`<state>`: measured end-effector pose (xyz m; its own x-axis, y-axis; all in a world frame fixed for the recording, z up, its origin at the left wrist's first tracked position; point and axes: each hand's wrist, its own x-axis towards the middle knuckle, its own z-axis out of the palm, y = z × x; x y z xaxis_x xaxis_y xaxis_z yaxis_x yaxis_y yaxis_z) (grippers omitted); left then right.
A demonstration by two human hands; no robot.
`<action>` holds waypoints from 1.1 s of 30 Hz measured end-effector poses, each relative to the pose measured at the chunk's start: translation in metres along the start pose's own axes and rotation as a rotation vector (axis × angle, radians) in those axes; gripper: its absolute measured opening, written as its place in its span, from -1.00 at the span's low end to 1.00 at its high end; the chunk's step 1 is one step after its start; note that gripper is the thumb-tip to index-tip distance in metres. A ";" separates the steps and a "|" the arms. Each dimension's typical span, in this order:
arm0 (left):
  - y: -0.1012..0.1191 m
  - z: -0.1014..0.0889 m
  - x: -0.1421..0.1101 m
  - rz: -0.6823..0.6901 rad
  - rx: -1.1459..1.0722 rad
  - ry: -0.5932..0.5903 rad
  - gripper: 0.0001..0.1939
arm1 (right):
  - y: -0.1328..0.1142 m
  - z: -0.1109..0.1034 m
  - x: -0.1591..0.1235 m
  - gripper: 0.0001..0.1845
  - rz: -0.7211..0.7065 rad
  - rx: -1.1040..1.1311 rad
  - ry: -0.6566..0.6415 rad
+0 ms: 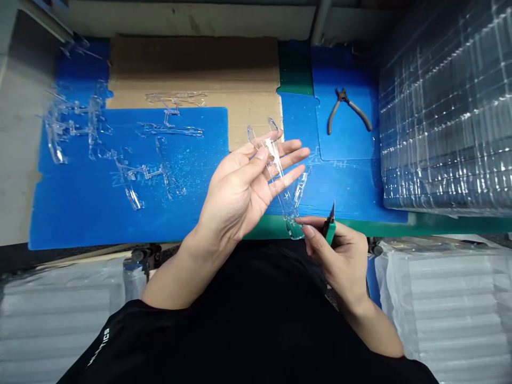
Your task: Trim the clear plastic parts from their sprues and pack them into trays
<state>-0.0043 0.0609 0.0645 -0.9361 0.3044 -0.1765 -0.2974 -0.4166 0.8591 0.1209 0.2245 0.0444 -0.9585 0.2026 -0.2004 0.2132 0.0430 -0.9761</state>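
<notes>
Worktop left edge: a loose cluster of clear moulded runners (76,122) on a blue plastic mat (132,226), tangled, so the count is uncertain; about three.
Worktop centre, rear edge: a brown cardboard sheet (192,58) under the mat's rear edge, with one clear runner (176,98) on it. Two more clear pieces (170,128) lie on the mat near its right edge.
Left hand (236,186): spread, palm up, thumb pressing the clear moulded part (275,162) against the fingers.
Part position: above the worktop's front edge, running from the left hand down to the right hand.
Right hand (340,256): fingers pinched on a green-handled craft knife (329,232), blade up; a fingertip (307,231) touches the part's lower end.
Worktop right edge: one pair of grey-handled side cutters (346,109) on a blue mat (348,144), untouched; one bubble-wrapped stack (444,106) beside it.
Below front edge: two white wrapped packs, one left (52,314), one right (448,304).
</notes>
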 end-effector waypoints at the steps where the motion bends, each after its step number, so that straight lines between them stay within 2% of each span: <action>1: 0.000 -0.002 -0.001 0.007 -0.006 0.003 -0.81 | -0.001 0.001 0.000 -0.82 0.007 0.010 -0.010; 7: -0.007 -0.013 -0.005 0.081 0.034 0.010 -0.77 | -0.001 0.009 -0.001 -0.84 0.044 0.054 -0.061; 10: -0.013 -0.026 -0.012 0.176 0.208 0.011 -0.65 | 0.001 0.010 0.002 -0.85 0.065 0.091 -0.075; 12: -0.016 -0.038 -0.021 0.364 0.503 0.087 -0.57 | 0.002 0.007 0.005 -0.83 0.062 0.075 -0.042; 14: -0.016 -0.049 -0.030 0.664 0.922 0.105 -0.54 | 0.000 0.000 0.009 -0.81 0.046 0.027 0.004; 15: -0.015 -0.053 -0.033 0.842 1.144 0.036 -0.53 | -0.002 -0.004 0.010 -0.81 0.036 -0.002 0.016; 17: -0.012 -0.052 -0.036 1.184 1.525 -0.216 -0.55 | -0.007 -0.011 0.014 -0.82 0.000 -0.058 0.009; 19: -0.009 -0.042 -0.033 1.394 1.735 -0.389 -0.71 | -0.012 -0.016 0.016 -0.85 -0.052 -0.121 -0.024; 21: -0.007 -0.029 -0.027 1.416 1.790 -0.431 -0.88 | -0.016 -0.018 0.015 -0.84 -0.102 -0.192 -0.076; 23: -0.006 -0.020 -0.020 1.344 1.764 -0.463 -0.81 | -0.019 -0.018 0.012 -0.82 -0.158 -0.251 -0.098; 25: -0.008 -0.020 -0.015 1.242 1.702 -0.478 -0.81 | -0.019 -0.019 0.008 -0.83 -0.223 -0.308 -0.058; 27: -0.012 -0.027 -0.014 1.123 1.565 -0.395 -0.88 | -0.018 -0.022 0.004 -0.79 -0.284 -0.395 -0.018; 29: -0.018 -0.038 -0.014 1.042 1.345 -0.269 -0.95 | -0.017 -0.025 0.000 -0.82 -0.340 -0.499 -0.044; 31: -0.023 -0.046 -0.015 1.025 1.159 -0.184 -0.88 | -0.016 -0.027 -0.003 -0.81 -0.406 -0.585 -0.084; 33: -0.026 -0.050 -0.016 1.053 1.082 -0.162 -0.80 | -0.017 -0.028 -0.006 -0.82 -0.473 -0.638 -0.099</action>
<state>0.0089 0.0244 0.0205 -0.5756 0.3965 0.7151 0.8176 0.2906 0.4970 0.1282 0.2497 0.0642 -0.9803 -0.0640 0.1870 -0.1822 0.6600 -0.7289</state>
